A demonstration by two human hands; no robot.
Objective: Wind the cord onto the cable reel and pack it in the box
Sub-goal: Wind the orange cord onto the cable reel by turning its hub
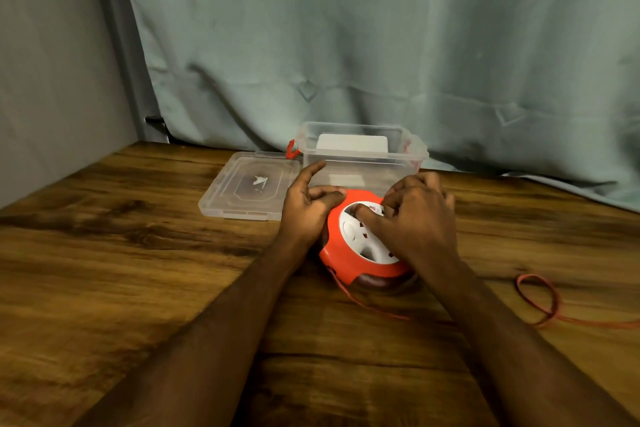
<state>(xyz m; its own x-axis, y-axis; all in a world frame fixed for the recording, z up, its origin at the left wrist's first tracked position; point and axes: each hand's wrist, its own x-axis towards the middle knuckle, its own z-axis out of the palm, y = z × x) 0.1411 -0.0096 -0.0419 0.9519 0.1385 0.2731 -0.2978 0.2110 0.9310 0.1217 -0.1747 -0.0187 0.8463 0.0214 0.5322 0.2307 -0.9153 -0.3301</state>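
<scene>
Winding was unfinished: the left hand [306, 210] gripped the cable reel [360, 246], the right hand [415, 218] had its fingers curled on the hub, loose cord [540, 302] lay toward the table's right edge, and the box [360, 152] stood open.

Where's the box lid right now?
In the head view the clear lid lies flat on the wooden table, left of the open box and just beyond the left hand steadying the cable reel.

A plain indoor room, likely a home corner: a wood-grain worktop [104, 270] against a grey wall [52, 62] and a hung pale-green curtain [381, 45].
</scene>
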